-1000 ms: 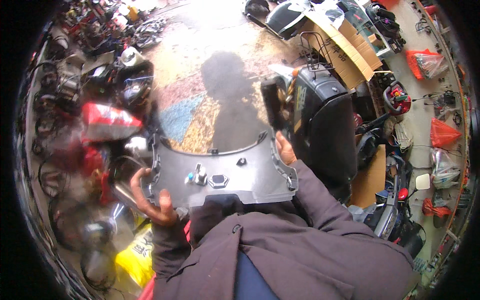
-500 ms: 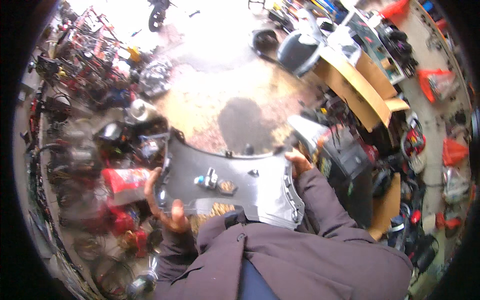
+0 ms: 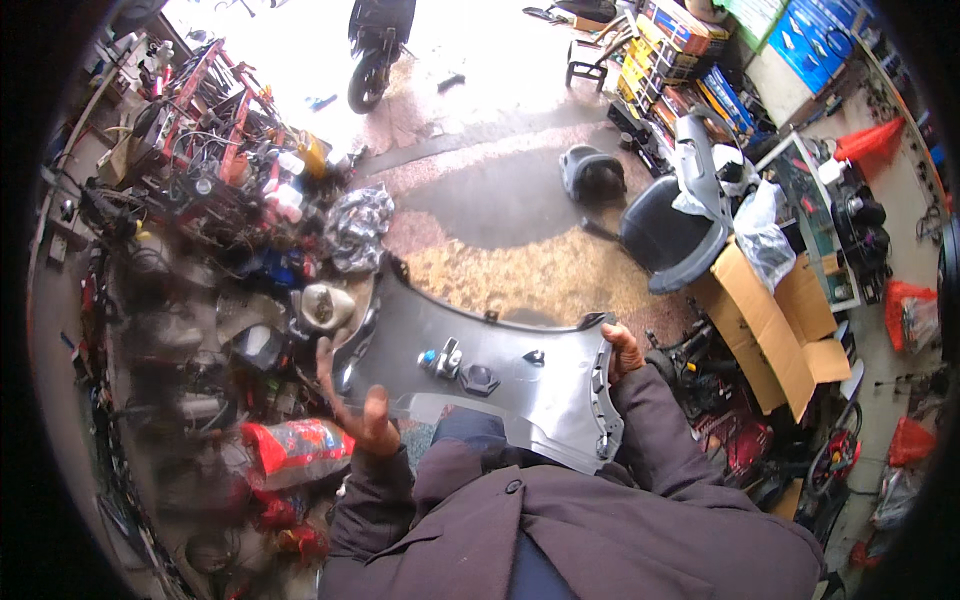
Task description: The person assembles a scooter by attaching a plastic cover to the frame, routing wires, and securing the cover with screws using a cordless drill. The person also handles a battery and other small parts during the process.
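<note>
Held out in front of my body is a wide grey plastic vehicle body panel [image 3: 415, 330], with a curved far edge and a slotted right side. My left hand [image 3: 362, 415] grips its left edge, thumb and fingers spread apart on either side. At the far right corner, my right hand [image 3: 624, 352] is closed round the rim. Attached to or lying on the panel's face is a small metal fitting [image 3: 447, 360] with a blue tip. Beside it is a dark hexagonal feature [image 3: 480, 379], and farther right a small black clip [image 3: 533, 357].
Piled parts and a red plastic bag [image 3: 295, 452] crowd the left. A black seat [image 3: 670, 235], a dark helmet-like shell [image 3: 593, 176] and an open cardboard box [image 3: 765, 315] stand right. A motorcycle wheel [image 3: 369, 82] is far ahead; a crumpled clear bag [image 3: 358, 228] lies nearer.
The view has shifted, so the seat, box and motorcycle wheel appear lower and farther right. The panel sits slightly farther right in view, still in both hands.
</note>
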`<action>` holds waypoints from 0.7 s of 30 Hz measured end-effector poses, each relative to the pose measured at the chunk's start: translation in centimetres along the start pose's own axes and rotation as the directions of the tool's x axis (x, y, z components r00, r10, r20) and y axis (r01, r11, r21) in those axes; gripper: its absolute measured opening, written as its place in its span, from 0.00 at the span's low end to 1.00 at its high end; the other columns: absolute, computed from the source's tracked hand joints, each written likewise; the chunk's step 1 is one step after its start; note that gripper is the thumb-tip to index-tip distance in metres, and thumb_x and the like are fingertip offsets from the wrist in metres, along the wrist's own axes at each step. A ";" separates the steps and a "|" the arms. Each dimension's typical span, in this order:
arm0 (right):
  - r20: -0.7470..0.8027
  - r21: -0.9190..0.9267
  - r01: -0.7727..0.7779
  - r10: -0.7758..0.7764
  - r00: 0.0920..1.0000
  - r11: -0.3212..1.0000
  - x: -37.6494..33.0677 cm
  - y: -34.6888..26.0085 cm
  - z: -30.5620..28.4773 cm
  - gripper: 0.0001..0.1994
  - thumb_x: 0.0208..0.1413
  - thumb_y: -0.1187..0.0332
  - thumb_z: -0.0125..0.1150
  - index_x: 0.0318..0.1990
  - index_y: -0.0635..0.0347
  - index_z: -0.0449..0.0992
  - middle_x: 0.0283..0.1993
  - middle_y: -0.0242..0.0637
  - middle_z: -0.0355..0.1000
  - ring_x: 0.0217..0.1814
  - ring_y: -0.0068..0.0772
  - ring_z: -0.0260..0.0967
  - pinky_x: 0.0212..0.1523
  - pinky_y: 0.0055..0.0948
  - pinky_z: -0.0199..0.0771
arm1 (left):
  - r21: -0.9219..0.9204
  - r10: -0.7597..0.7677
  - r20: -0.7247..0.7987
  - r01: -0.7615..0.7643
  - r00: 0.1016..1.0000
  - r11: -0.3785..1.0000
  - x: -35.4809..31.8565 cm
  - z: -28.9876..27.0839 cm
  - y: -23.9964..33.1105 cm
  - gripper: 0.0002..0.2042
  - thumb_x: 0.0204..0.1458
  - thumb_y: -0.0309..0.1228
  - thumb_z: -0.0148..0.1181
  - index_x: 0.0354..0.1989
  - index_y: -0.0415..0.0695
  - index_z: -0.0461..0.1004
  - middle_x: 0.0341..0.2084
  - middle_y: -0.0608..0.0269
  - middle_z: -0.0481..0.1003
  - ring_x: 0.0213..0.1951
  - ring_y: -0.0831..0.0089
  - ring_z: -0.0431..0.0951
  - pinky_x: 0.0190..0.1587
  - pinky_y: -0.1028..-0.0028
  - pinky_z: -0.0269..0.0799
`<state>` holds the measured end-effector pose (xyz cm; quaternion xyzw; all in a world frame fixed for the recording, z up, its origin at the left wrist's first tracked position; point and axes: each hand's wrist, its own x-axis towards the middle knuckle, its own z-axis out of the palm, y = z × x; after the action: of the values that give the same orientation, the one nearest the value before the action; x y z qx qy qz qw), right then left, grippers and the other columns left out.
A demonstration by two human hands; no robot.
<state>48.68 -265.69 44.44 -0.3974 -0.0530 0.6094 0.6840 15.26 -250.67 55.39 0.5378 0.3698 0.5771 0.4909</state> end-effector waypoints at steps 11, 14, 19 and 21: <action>-0.188 -0.114 0.226 -0.244 0.951 0.967 23.5 -16.5 4.4 0.26 0.46 0.56 0.67 0.48 0.64 0.71 0.44 0.38 0.73 0.45 0.33 0.73 0.50 0.33 0.73 | 0.024 -0.470 0.406 0.505 0.784 0.863 24.3 13.8 -19.3 0.07 0.52 0.28 0.57 0.39 0.44 0.73 0.36 0.68 0.74 0.45 0.71 0.75 0.50 0.64 0.71; -0.236 -0.107 0.285 -0.303 0.923 0.953 29.6 -19.3 5.2 0.25 0.47 0.57 0.67 0.49 0.62 0.71 0.44 0.36 0.73 0.45 0.32 0.72 0.51 0.32 0.72 | -0.200 -0.656 0.349 0.737 0.669 0.646 30.9 18.7 -21.2 0.05 0.52 0.28 0.58 0.37 0.46 0.74 0.34 0.69 0.74 0.44 0.70 0.75 0.51 0.60 0.72; -0.231 0.036 0.230 -0.216 0.949 0.972 42.5 -24.2 3.5 0.23 0.48 0.59 0.66 0.49 0.62 0.72 0.44 0.37 0.74 0.46 0.34 0.73 0.52 0.33 0.72 | -0.360 -0.599 0.496 0.776 0.629 0.518 42.0 25.3 -25.5 0.11 0.50 0.27 0.60 0.43 0.46 0.74 0.39 0.65 0.75 0.46 0.64 0.76 0.55 0.55 0.70; -0.230 0.050 0.219 -0.203 0.952 0.974 48.6 -26.5 3.1 0.21 0.49 0.59 0.65 0.48 0.62 0.72 0.44 0.38 0.75 0.46 0.35 0.73 0.52 0.34 0.73 | -0.332 -0.559 0.581 0.799 0.592 0.501 46.9 28.7 -27.8 0.19 0.49 0.28 0.62 0.51 0.44 0.70 0.45 0.60 0.75 0.50 0.61 0.75 0.56 0.53 0.69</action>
<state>80.14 -220.06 42.59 -0.4297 0.0050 0.4858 0.7612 50.97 -201.51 45.20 0.2767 0.2579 0.2873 0.8800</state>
